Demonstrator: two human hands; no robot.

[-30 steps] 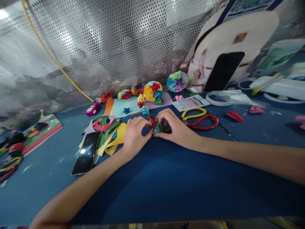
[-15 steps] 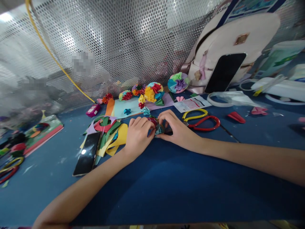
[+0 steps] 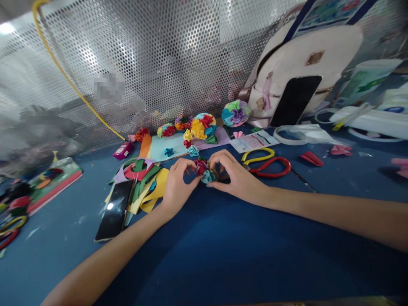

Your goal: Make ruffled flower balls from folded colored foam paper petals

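Holds one paper flower [image 3: 208, 177] in pinched right hand [image 3: 236, 177], with left hand [image 3: 178, 185] curled close, grip unclear, between scissors [image 3: 273, 175] and paper scraps [image 3: 144, 180].

The right hand [image 3: 236, 177] is holding a multicoloured paper cluster [image 3: 207, 175] between thumb and fingers; the left hand [image 3: 179, 183] is bracketing its opposite edge. Scissors [image 3: 256, 171] are lying just beside the right hand on the blue table [image 3: 204, 255]. A black phone [image 3: 114, 208] is lying against paper strips [image 3: 156, 192].
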